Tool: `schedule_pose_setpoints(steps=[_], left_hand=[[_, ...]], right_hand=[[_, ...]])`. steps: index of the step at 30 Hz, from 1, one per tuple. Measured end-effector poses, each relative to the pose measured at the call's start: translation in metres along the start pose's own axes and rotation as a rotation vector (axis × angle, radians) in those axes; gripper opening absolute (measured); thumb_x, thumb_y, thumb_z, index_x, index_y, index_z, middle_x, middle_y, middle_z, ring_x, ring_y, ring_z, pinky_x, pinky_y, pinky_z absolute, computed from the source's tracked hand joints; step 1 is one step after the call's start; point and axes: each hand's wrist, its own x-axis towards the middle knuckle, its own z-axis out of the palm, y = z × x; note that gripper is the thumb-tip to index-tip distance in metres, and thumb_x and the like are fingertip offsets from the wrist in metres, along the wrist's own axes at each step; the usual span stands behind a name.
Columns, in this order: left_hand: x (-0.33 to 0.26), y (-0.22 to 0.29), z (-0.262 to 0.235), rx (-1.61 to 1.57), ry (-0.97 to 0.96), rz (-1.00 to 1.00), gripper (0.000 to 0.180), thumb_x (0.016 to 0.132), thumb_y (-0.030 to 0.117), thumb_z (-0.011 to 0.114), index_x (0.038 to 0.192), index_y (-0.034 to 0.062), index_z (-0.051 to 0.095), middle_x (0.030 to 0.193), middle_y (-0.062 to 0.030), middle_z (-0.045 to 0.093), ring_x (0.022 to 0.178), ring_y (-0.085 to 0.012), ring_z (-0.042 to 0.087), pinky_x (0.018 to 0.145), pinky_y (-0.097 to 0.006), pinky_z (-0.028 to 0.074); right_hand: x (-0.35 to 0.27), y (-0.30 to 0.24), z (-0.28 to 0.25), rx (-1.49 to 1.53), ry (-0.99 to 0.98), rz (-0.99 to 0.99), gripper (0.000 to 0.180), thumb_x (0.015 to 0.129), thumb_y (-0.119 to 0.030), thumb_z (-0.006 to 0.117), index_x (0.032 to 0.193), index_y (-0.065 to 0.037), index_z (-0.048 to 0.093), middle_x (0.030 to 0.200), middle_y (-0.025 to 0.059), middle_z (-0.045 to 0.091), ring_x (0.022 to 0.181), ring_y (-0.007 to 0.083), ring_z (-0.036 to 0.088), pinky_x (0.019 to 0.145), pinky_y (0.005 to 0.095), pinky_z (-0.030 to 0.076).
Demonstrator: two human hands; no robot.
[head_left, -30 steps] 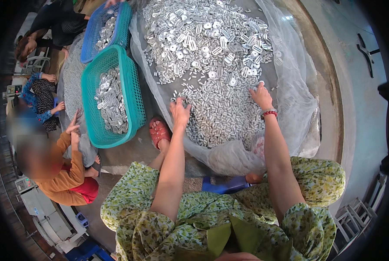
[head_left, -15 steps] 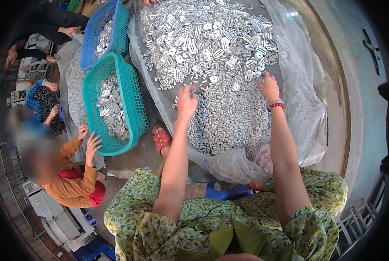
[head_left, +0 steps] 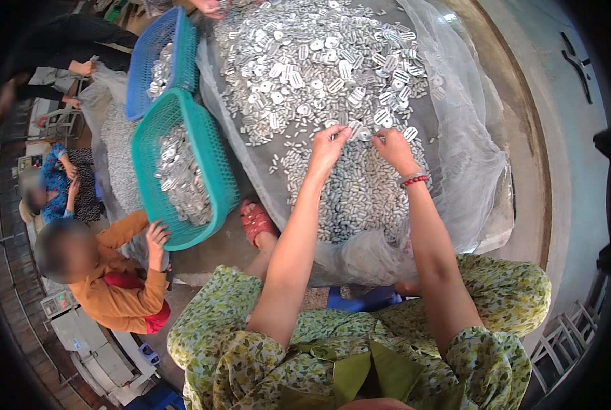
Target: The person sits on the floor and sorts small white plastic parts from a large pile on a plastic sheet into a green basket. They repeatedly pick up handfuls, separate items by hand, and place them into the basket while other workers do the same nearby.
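A broad heap of silvery metal parts (head_left: pixel 305 75) lies before me: flat slotted plates, round discs with a centre hole and small pellets. Nearer to me is a bed of small grey metal pellets (head_left: pixel 360 198). My left hand (head_left: pixel 327 149) is at the border between the two, thumb and fingertips pinched on a slotted metal plate (head_left: pixel 355 129). Just right of it, my right hand (head_left: pixel 396 152), with a red bead bracelet at the wrist, has its fingertips drawn together beside a round disc (head_left: pixel 364 135). Whatever lies between the right fingertips is too small to tell.
The heap rests on translucent mesh sheeting (head_left: pixel 456 171) bunched along its edges. On the left, a green basket (head_left: pixel 220 174) and a blue basket (head_left: pixel 133 85) hold metal plates. A person in a brown sleeve (head_left: pixel 117 301) touches the green basket. Another person's hand (head_left: pixel 210 7) is at the heap's far edge.
Both my hands have moved inward and now nearly meet; the left also went farther forward. The left now pinches a slotted plate. The green basket has shifted slightly under the other person's hand.
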Motion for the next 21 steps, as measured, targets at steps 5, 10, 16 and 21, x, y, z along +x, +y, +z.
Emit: schedule_pose_setpoints(steps=[5, 10, 16, 21], left_hand=[[-0.045, 0.033, -0.021, -0.339, -0.086, -0.109, 0.031, 0.081, 0.025, 0.063, 0.101, 0.0022, 0.061, 0.083, -0.0001, 0.060, 0.068, -0.0117, 0.051, 0.062, -0.022, 0.039], [-0.076, 0.027, -0.008, -0.222, 0.156, 0.281, 0.024, 0.081, 0.020, 0.062, 0.089, -0.0021, 0.064, 0.076, -0.0010, 0.061, 0.067, -0.0075, 0.049, 0.060, -0.024, 0.041], [-0.109, 0.004, -0.009, 0.137, 0.026, 0.269, 0.032, 0.080, 0.030, 0.060, 0.080, -0.0015, 0.063, 0.060, -0.0085, 0.056, 0.056, -0.0120, 0.047, 0.054, -0.030, 0.039], [-0.119, -0.016, -0.003, 0.144, -0.010, 0.270, 0.035, 0.082, 0.033, 0.056, 0.076, -0.0017, 0.063, 0.054, -0.0075, 0.054, 0.050, -0.0129, 0.045, 0.051, -0.031, 0.039]], right_hand=[[-0.015, -0.052, -0.022, 0.785, -0.095, 0.207, 0.034, 0.084, -0.034, 0.055, 0.088, 0.000, 0.063, 0.065, 0.0052, 0.058, 0.060, 0.0164, 0.055, 0.055, 0.0283, 0.042], [-0.050, -0.088, -0.028, 1.016, -0.017, 0.094, 0.024, 0.084, -0.022, 0.057, 0.087, 0.001, 0.062, 0.073, 0.0011, 0.058, 0.063, 0.0079, 0.053, 0.057, 0.0223, 0.044], [-0.101, -0.076, -0.024, 0.980, -0.165, 0.137, 0.024, 0.087, -0.014, 0.049, 0.104, 0.001, 0.056, 0.083, 0.0057, 0.060, 0.065, 0.0115, 0.058, 0.054, 0.0244, 0.051], [-0.120, -0.082, -0.026, 0.864, -0.297, 0.174, 0.029, 0.091, -0.018, 0.042, 0.114, -0.002, 0.050, 0.082, 0.0081, 0.059, 0.063, 0.0143, 0.061, 0.049, 0.0245, 0.051]])
